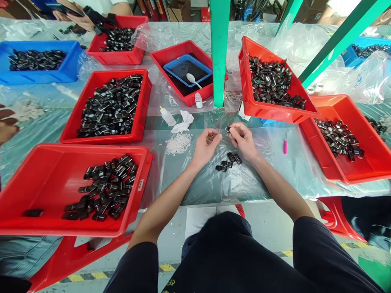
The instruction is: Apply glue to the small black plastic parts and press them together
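Black and glossy, a small piece [227, 129] is pinched between thumb and fingers at the tip of the right grip [242, 137]. Just left of it, the left grip [208, 145] is curled, thumb and fingertips close together; whether it pinches anything tiny, I cannot tell. Nearer the body than both grips, four smooth, oblong black parts [227, 164] lie on clear, wrinkled plastic film [259, 185] over the green worktop [198, 119]. Left of the left grip spreads a low heap of gritty white bits [178, 144], with crumpled tissue [184, 121] and a soft squeeze bottle [168, 116] behind. Farther left, a rectangular red plastic bin [100, 140] is heaped with shiny black parts. Beyond the grips, a white spoon [191, 77] rests in a shallow blue tray [171, 73], beside a flat-sided green post [218, 53]. Right of the right grip lies a slim, pink-handled screwdriver [285, 147].
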Motion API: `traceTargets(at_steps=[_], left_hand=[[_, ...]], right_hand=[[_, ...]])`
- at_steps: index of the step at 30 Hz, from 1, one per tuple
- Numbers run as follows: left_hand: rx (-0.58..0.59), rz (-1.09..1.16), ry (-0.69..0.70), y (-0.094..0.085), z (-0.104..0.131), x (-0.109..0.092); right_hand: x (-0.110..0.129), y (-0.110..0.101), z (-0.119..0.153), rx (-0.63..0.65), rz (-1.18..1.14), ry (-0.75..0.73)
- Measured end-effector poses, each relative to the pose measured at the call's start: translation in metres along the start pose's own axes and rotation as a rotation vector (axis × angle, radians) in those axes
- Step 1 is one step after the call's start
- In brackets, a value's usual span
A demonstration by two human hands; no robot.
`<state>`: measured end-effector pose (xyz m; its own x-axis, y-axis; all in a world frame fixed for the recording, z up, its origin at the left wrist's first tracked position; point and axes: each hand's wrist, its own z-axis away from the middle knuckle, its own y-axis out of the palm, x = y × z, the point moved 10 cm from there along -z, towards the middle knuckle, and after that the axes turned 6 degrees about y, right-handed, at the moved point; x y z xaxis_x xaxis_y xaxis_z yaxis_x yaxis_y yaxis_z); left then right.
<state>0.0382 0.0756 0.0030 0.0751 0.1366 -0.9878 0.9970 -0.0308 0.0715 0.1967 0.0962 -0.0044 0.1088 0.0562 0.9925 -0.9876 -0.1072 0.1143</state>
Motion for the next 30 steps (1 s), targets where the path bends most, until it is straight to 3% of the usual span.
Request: traceTargets(at_steps=[4,6,8,13,19,25,30], left_hand=[[0.461,-0.373,0.173,0.037,0.015,-0.012],[0.595,-0.519,0.229,0.046,0.023,-0.011],[0.577,-0.659,0.285,0.043,0.021,-0.011],[0.37,-0.928,0.323,0.02,0.003,-0.006],[0.371,-1.136,0.323,0.018,-0.005,0.012],[0.354,-1.198,0.336,0.023,-0.01,0.015],[0.317,-1.221,0.333,0.026,-0.018,0.019]], right_hand=[[-0.012,-0.015,-0.006,-0.041,-0.113,0.161],[-0.019,-0.016,-0.006,-0.017,-0.133,0.234],[-0.023,-0.015,-0.006,0.002,-0.141,0.269],[-0.021,-0.009,-0.003,0.033,-0.172,0.272],[-0.018,0.0,0.001,0.083,-0.31,0.336],[-0.014,0.003,0.002,0.105,-0.439,0.36],[-0.015,0.002,0.0,0.101,-0.407,0.337]])
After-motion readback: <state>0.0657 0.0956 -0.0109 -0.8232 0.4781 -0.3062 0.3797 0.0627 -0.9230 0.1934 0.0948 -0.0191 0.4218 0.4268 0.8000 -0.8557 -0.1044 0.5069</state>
